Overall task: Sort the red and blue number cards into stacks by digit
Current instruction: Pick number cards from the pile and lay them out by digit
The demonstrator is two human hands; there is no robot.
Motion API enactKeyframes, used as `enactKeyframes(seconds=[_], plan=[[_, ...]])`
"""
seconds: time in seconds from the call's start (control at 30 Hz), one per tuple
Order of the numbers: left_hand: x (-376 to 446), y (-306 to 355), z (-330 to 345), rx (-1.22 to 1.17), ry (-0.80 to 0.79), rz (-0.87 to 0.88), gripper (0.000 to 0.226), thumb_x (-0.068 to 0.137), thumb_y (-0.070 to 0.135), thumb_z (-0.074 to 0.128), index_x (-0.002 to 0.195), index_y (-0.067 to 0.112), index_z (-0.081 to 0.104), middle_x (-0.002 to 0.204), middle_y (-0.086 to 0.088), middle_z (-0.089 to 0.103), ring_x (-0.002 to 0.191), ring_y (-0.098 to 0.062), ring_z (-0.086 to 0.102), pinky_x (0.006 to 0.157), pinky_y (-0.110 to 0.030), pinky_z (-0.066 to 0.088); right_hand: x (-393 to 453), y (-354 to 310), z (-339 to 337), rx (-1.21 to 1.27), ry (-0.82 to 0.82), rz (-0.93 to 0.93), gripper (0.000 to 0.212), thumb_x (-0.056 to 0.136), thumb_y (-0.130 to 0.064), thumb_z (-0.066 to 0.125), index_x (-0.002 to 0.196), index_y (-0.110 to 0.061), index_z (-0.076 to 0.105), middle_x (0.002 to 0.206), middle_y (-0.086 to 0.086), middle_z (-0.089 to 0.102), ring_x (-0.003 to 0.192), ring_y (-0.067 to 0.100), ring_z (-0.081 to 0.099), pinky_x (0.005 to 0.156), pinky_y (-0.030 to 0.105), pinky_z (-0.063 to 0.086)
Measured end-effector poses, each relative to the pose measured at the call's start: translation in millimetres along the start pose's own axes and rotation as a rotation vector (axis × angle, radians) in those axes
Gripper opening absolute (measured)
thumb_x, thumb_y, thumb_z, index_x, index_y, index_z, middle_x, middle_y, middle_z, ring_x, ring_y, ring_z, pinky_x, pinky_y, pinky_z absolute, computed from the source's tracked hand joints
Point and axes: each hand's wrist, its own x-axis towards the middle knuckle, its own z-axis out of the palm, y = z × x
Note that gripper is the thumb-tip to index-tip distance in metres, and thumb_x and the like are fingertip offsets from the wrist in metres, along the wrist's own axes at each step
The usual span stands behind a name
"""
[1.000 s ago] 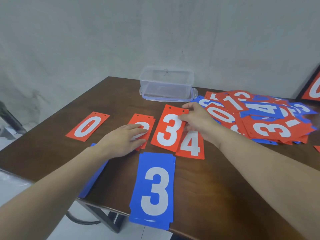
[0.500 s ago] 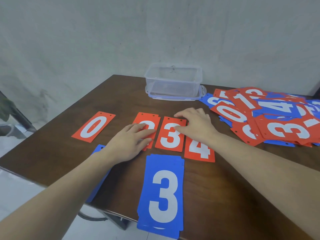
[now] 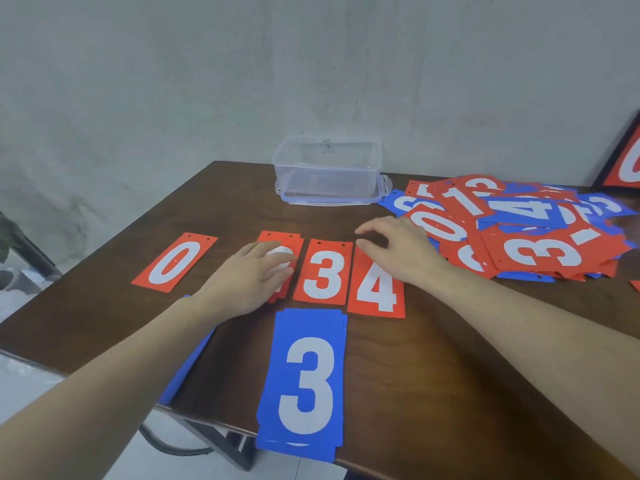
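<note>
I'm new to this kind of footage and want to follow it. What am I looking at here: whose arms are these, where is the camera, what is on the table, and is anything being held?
There is no machine: a person sorts number cards, filmed by a wide-angle camera worn on their head, looking down at their own arms. On the brown table lies a row of red cards: a red 0 card, a red stack whose digit is covered, a red 3 card and a red 4 card. Nearer lies a blue 3 stack. An unsorted pile sits at right, a clear plastic box behind. The left hand rests flat on the covered stack. The right hand is over the top of the 4 card, fingers loosely bent. Neither has a grip on anything.
</note>
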Motion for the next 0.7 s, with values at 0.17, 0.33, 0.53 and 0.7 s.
enactKeyframes(seconds=[0.17, 0.33, 0.53, 0.7], plan=[[21.4, 36.3, 6.8, -0.015, 0.114, 0.131, 0.038, 0.103, 0.043, 0.046, 0.138, 0.032, 0.057, 0.154, 0.008, 0.041, 0.144, -0.013, 0.032, 0.115, -0.028, 0.026, -24.7, 46.6, -27.7, -0.003, 0.093, 0.051, 0.024, 0.099, -0.040, 0.057, 0.121, -0.035, 0.065, 0.133, -0.012, 0.061, 0.130, 0.017, 0.047, 0.110, 0.046, 0.039], [53.1, 87.7, 20.9, 0.003, 0.145, 0.294, 0.044, 0.099, 0.051, 0.043, 0.129, 0.028, 0.065, 0.146, 0.003, 0.052, 0.144, -0.020, 0.035, 0.118, -0.031, 0.022, -55.9, 93.0, -52.9, 0.011, 0.156, 0.145, 0.020, 0.098, -0.037, 0.057, 0.115, -0.035, 0.066, 0.130, -0.009, 0.063, 0.125, 0.018, 0.048, 0.108, 0.045, 0.039], [76.0, 137.3, 43.5, 0.105, 0.058, 0.441, 0.040, 0.102, 0.041, 0.052, 0.140, 0.031, 0.056, 0.153, 0.004, 0.044, 0.145, -0.017, 0.034, 0.118, -0.031, 0.024, -87.8, 141.8, -74.7, 0.036, 0.216, 0.239, 0.020, 0.097, -0.039, 0.058, 0.115, -0.034, 0.066, 0.128, -0.010, 0.063, 0.125, 0.018, 0.051, 0.110, 0.046, 0.037], [76.8, 153.0, 51.1, 0.090, 0.041, 0.426, 0.046, 0.103, 0.040, 0.046, 0.148, 0.036, 0.040, 0.153, 0.011, 0.040, 0.138, -0.013, 0.039, 0.114, -0.031, 0.034, -101.5, 160.7, -79.2, 0.053, 0.267, 0.264, 0.019, 0.096, -0.036, 0.058, 0.113, -0.033, 0.067, 0.124, -0.010, 0.066, 0.124, 0.019, 0.053, 0.106, 0.049, 0.039]])
